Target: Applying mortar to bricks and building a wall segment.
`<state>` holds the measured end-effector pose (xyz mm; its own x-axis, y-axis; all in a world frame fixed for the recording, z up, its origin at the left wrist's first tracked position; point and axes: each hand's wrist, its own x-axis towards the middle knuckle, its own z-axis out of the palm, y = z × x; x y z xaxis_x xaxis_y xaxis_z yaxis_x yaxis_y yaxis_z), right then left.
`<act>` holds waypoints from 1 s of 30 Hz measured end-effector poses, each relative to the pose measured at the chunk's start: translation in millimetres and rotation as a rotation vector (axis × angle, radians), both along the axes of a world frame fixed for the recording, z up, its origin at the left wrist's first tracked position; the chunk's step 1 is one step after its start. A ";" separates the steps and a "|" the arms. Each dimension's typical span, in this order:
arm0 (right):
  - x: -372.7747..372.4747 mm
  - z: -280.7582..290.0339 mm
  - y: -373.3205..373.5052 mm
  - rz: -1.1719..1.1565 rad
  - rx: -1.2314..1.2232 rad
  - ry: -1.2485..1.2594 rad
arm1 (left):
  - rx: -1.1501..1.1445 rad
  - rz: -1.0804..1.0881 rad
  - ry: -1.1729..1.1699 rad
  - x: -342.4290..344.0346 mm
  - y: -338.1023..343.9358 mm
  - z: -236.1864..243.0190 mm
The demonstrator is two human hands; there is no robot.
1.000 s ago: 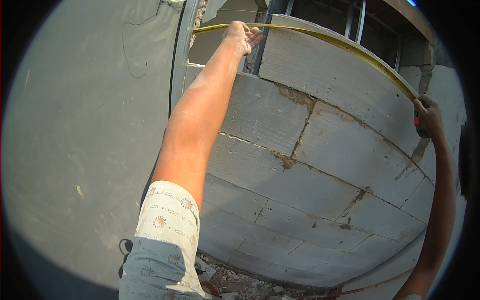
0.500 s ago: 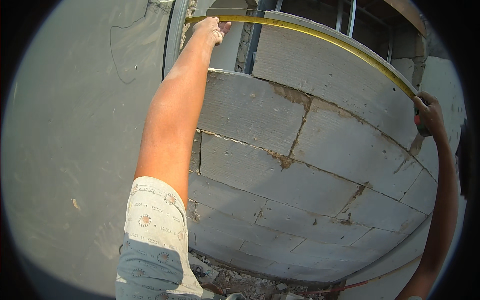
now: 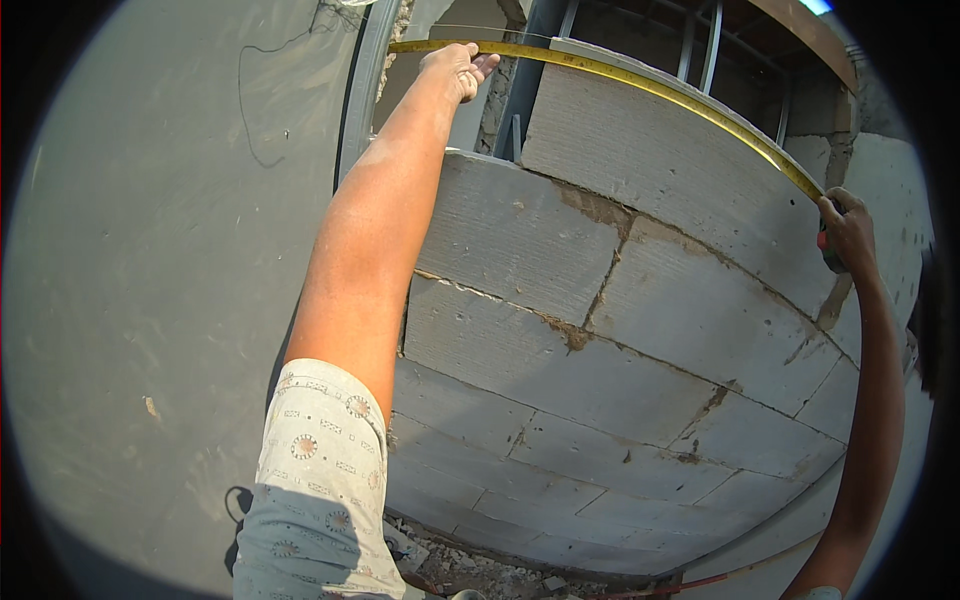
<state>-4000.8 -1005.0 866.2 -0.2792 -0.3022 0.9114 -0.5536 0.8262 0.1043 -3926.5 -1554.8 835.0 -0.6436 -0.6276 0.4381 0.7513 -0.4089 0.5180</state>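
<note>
A yellow tape measure is pulled out across the top course of a pale block wall. My left hand pinches its blade near the far left end, thumb and index finger closed and the other fingers loosely curled. The blade's tip reaches the grey metal upright beside the smooth grey wall. At the right end of the top block, my right hand is wrapped around the dark case with a red patch, mostly covered by the fingers. Between my hands the blade bows along the block's upper edge.
A grey metal upright edges the smooth grey wall at left. Behind the top block stand metal studs. A thin string runs above the tape. Rubble and a reddish rod lie at the wall's foot.
The view has shifted slightly, so the wall's left part and my left hand appear farther right and lower. My right hand has come slightly left in view. Both keep hold of the tape measure.
</note>
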 end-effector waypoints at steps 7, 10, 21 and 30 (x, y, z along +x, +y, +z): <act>-7.4 -0.3 -1.3 -0.042 -0.014 -0.045 | 0.076 -0.010 0.051 -9.0 10.7 -3.1; -14.6 -0.2 -1.5 -0.047 -0.026 -0.043 | -0.021 -0.066 0.056 -8.9 11.0 -8.8; 24.7 -54.0 6.8 0.040 -0.068 -0.160 | 0.082 0.013 0.030 26.0 27.6 -28.4; 94.0 -343.2 60.6 0.252 -0.363 -1.123 | -0.521 -0.090 -0.185 11.3 139.1 -197.6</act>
<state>-3906.8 -944.5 522.9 -0.9406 -0.2387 0.2413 -0.3365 0.5632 -0.7547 -3915.2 -1415.7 637.4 -0.7803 -0.2978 0.5500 0.6025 -0.1215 0.7888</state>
